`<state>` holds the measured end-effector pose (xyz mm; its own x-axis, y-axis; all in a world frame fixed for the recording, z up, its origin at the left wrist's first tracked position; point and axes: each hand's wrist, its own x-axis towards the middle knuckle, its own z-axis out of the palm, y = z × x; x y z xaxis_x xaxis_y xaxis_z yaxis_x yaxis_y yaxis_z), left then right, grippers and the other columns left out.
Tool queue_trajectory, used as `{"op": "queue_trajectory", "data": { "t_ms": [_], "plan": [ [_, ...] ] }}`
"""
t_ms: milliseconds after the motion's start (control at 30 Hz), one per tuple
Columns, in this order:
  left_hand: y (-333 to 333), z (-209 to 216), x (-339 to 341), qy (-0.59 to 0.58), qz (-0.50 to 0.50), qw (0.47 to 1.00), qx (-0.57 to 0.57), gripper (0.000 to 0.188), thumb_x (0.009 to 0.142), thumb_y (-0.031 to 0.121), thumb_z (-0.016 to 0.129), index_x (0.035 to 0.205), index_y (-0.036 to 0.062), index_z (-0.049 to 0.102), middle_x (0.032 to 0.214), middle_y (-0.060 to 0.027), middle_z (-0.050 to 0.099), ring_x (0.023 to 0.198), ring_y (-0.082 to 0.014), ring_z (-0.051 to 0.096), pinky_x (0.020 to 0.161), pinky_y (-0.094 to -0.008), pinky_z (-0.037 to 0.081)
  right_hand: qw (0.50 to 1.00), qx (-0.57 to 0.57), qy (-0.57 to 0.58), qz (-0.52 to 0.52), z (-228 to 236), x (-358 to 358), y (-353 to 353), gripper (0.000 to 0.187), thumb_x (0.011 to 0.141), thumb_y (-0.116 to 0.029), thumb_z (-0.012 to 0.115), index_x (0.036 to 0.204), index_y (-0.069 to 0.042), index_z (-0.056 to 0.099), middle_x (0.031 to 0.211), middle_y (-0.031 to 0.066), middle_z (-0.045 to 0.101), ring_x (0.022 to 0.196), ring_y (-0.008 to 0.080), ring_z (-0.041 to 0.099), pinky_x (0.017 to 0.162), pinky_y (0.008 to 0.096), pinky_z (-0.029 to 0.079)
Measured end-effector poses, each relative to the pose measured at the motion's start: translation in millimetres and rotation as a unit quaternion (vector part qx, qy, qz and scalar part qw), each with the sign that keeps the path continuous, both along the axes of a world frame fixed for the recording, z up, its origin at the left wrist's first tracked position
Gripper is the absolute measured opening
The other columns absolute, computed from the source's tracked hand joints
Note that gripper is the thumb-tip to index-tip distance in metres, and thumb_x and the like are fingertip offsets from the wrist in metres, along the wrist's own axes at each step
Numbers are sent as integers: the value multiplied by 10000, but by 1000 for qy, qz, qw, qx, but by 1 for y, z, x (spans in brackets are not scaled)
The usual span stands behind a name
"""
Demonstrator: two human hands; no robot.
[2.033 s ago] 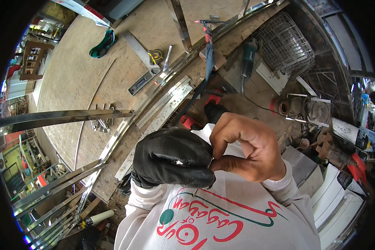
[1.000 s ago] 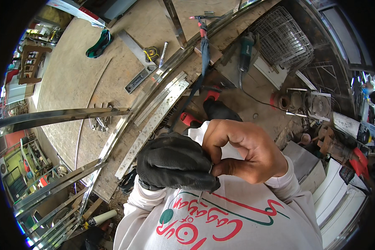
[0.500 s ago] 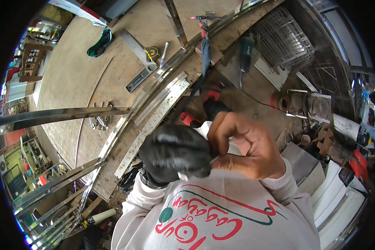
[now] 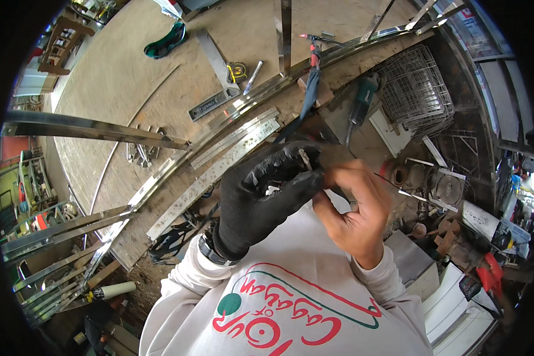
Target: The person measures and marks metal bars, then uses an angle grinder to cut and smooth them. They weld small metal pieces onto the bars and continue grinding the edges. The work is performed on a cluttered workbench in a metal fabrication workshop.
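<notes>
My left hand (image 4: 267, 193), in a black work glove, is curled in front of my chest. A thin greyish piece (image 4: 305, 160) shows at its fingers, and a small white bit (image 4: 272, 190) sits inside the curl; neither is clear enough to name. My bare right hand (image 4: 357, 207) is closed beside it, thumb and fingertips meeting the glove's fingertips. What those right fingers pinch, if anything, is hidden. Beyond the hands, at the bench edge, runs a curved frame of shiny metal tube (image 4: 160, 173).
On the bench (image 4: 124, 77) lie a square (image 4: 213, 62), a tape measure (image 4: 237, 72), a marker (image 4: 253, 77), dark goggles (image 4: 165, 40) and several small metal pieces (image 4: 143, 148). A welding torch (image 4: 314, 56) hangs by the frame. An angle grinder (image 4: 362, 98) and wire racks (image 4: 415, 86) are right.
My gloved left hand has turned and loosened from a fist, exposing the small pieces. My right hand stays closed beside it. The view has shifted slightly.
</notes>
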<state>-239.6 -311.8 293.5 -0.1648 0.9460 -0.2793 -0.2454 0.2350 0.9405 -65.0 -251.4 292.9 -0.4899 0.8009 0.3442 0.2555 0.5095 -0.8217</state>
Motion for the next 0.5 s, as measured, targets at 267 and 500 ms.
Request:
{"op": "queue_trajectory", "data": {
  "t_ms": [267, 500],
  "plan": [
    [-6, -24, -7, 255, -62, 951, 165, 378, 817, 126, 870, 1161, 22, 752, 1052, -154, 756, 837, -268, 757, 743, -335, 594, 977, -206, 51, 38, 9, 13, 13, 223, 823, 36, 753, 1046, 44, 736, 944, 101, 744, 819, 147, 719, 740, 279, 573],
    [-20, -30, -2, 259, -85, 957, 96, 397, 796, 150, 880, 1159, 50, 754, 1083, -146, 758, 840, -275, 777, 726, -338, 607, 945, -325, 25, 2, 7, 9, 1, 162, 869, 19, 745, 1030, 41, 744, 886, 84, 771, 784, 115, 738, 736, 253, 587]
  ]
}}
